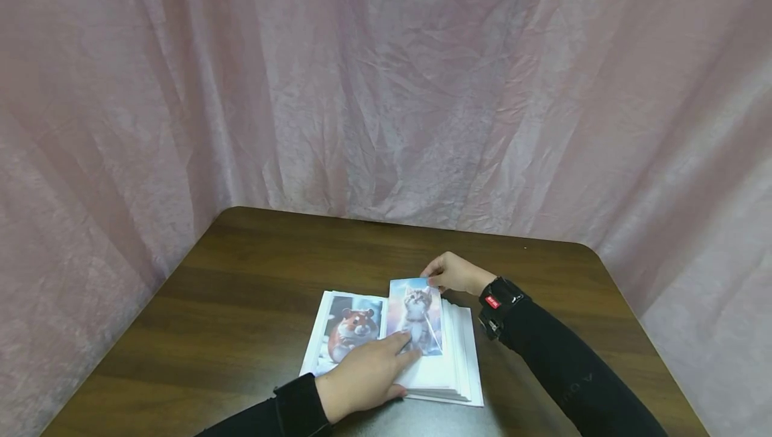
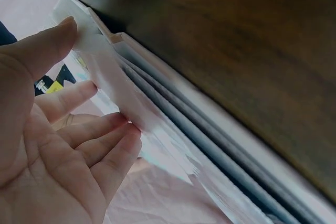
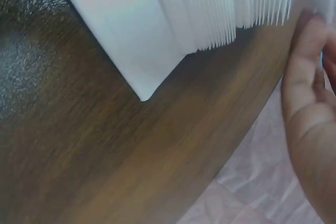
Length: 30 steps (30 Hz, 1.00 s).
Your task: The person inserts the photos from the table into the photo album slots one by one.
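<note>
A photo album [image 1: 431,380] with white pages lies open on the wooden table. Its left page shows a hamster picture [image 1: 356,330]. Over the right page is a picture card of a kitten [image 1: 416,306], its upper end standing out past the page's top edge. My right hand [image 1: 456,272] pinches that card at its top right corner between thumb and fingers. My left hand [image 1: 364,377] rests across the album's middle, fingertips touching the card's lower part. Seen from the left wrist, the left hand's fingers [image 2: 113,153] lie extended against the page, with thumb apart.
Fanned page edges [image 3: 210,19] and a white cover corner [image 3: 137,69] show in the right wrist view. The brown table [image 1: 241,303] has rounded far corners. A pink curtain [image 1: 386,88] hangs behind it. Black sleeves and wrist straps [image 1: 503,303] cover both forearms.
</note>
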Tool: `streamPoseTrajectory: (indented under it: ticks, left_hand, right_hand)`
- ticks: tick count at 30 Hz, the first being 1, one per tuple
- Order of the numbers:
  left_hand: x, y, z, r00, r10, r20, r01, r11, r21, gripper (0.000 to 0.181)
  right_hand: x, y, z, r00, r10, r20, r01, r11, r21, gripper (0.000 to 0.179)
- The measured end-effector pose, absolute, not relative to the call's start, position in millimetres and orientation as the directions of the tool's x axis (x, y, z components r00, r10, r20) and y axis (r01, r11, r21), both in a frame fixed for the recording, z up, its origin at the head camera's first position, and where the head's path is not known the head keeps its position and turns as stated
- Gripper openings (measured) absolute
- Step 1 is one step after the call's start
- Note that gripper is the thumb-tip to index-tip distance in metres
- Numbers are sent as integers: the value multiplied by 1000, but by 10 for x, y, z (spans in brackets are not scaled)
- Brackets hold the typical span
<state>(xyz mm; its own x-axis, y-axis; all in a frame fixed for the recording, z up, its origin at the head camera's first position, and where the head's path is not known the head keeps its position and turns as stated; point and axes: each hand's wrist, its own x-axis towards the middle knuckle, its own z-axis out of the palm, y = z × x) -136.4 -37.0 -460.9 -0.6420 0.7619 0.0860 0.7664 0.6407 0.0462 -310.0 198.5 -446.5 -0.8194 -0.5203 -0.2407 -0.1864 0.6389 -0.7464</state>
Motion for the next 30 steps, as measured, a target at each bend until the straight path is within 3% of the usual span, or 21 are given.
streamPoseTrajectory:
  ticks: [6,9,18,30]
  left_hand:
    - [-1369,-385,-4622,-636,764,107,770,637,26,65]
    - [-1364,-382,-4622,-639,761,114,767,641,20,65]
    - [-1363,-356,-4611,-643,760,101,764,644,16,64]
    - [-1360,-335,-4604,-644,760,87,764,644,39,65]
  right_hand:
    - [-3026,1799,-4434,-830,-549,-95,-406,713,-571,19]
    - [-3000,1703,-4449,-833,-550,-64,-443,732,-518,21]
    - [-3001,1554,-4449,-840,-540,-40,-465,757,-460,24]
    - [-3046,1518,-4441,-844,-513,-154,-407,802,-437,22]
